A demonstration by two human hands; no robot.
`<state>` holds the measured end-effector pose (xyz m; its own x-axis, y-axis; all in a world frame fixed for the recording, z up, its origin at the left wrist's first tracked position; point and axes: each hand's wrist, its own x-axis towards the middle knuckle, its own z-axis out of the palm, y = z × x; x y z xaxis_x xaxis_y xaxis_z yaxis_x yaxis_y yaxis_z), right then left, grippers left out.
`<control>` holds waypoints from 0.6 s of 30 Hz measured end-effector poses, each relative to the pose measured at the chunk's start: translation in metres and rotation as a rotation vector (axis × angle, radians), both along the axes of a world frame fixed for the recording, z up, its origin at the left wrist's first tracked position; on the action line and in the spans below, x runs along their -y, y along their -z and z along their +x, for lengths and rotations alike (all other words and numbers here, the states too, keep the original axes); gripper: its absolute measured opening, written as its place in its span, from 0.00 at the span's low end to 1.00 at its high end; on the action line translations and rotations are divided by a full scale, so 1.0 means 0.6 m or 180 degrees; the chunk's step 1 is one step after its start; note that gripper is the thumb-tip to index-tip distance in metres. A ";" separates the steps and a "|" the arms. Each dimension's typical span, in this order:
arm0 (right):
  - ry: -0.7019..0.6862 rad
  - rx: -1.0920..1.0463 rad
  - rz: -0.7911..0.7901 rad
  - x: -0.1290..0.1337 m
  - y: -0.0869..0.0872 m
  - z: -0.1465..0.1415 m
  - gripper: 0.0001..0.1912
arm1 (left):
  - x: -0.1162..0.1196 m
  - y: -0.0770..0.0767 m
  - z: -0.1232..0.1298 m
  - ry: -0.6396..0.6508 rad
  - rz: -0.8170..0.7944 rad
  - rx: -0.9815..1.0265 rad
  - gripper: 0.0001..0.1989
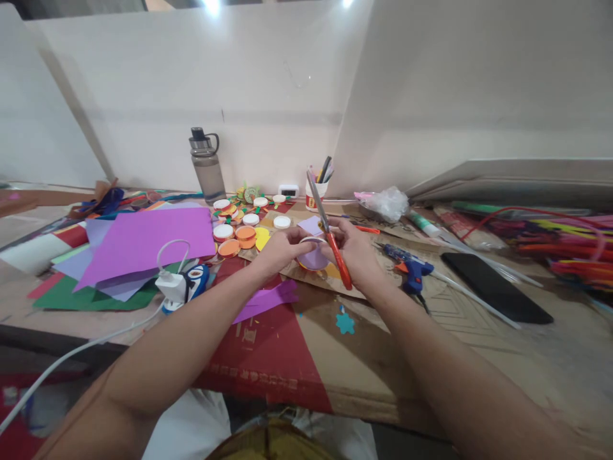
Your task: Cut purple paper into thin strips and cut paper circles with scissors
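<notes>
Both hands meet near the middle of the table. My left hand is closed on the left edge of a round piece with a white rim and light purple paper. From the right, my right hand holds red-handled scissors, their blades pointing up and away. Its fingertips are also near the round piece; whether they touch it is unclear. A light purple paper scrap shows just behind. Magenta strips lie below my left hand, and a teal flower shape lies nearer the front edge.
Coloured paper sheets and a white plug are at left. Behind stand a bottle and a pen cup, near round lids. A blue glue gun, black phone and coloured pipe cleaners lie at right.
</notes>
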<state>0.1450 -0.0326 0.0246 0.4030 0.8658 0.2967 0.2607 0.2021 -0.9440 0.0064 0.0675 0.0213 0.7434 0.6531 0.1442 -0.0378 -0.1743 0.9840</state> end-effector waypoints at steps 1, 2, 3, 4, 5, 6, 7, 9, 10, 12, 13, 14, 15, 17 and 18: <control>-0.0007 0.0024 -0.0011 -0.001 0.001 0.000 0.26 | -0.003 0.001 0.000 -0.0010 0.0058 -0.0051 0.12; -0.0011 0.0035 -0.0015 -0.002 0.002 0.000 0.26 | -0.006 0.003 0.000 -0.0024 0.0055 -0.0095 0.12; -0.0004 0.0024 -0.0003 -0.003 0.003 0.001 0.26 | -0.008 0.005 0.001 -0.0038 -0.0036 -0.0106 0.12; 0.0016 -0.0010 0.0029 -0.004 0.004 0.002 0.27 | -0.010 0.006 0.002 -0.0061 -0.0213 -0.0070 0.13; 0.0049 -0.0054 0.0074 -0.005 0.005 0.004 0.27 | -0.013 0.007 0.003 -0.0103 -0.0447 0.0010 0.13; 0.0094 -0.0102 0.0113 -0.006 0.006 0.006 0.28 | -0.015 0.007 0.003 -0.0176 -0.0702 0.0121 0.13; 0.0139 -0.0149 0.0128 -0.007 0.007 0.007 0.28 | -0.017 0.006 0.004 -0.0271 -0.0946 0.0235 0.14; 0.0193 -0.0289 0.0121 -0.008 0.010 0.008 0.27 | -0.020 0.003 0.004 -0.0515 -0.1323 0.0386 0.14; 0.0180 -0.0390 0.0110 -0.009 0.012 0.008 0.27 | -0.021 0.001 0.004 -0.0631 -0.1445 0.0408 0.14; 0.0104 -0.0566 0.0074 -0.009 0.015 0.003 0.27 | -0.022 -0.002 0.004 -0.0810 -0.1544 0.0414 0.13; 0.0078 -0.0600 0.0045 -0.008 0.016 0.000 0.27 | -0.021 -0.003 0.004 -0.0856 -0.1520 0.0419 0.13; 0.0075 -0.0587 0.0007 -0.008 0.016 -0.004 0.27 | -0.018 -0.003 0.004 -0.0879 -0.1470 0.0442 0.13; 0.0086 -0.0536 -0.0037 -0.008 0.016 -0.007 0.26 | -0.015 -0.001 0.005 -0.0877 -0.1404 0.0486 0.13; 0.0153 -0.0418 -0.0095 -0.007 0.016 -0.013 0.25 | -0.008 0.004 0.007 -0.0833 -0.1282 0.0605 0.14; 0.0180 -0.0384 -0.0110 -0.006 0.016 -0.014 0.25 | -0.004 0.007 0.008 -0.0795 -0.1236 0.0648 0.15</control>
<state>0.1364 -0.0289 0.0152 0.4823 0.8496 0.2135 0.1549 0.1571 -0.9754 0.0113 0.0698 0.0173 0.5395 0.8418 -0.0188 -0.2396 0.1749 0.9550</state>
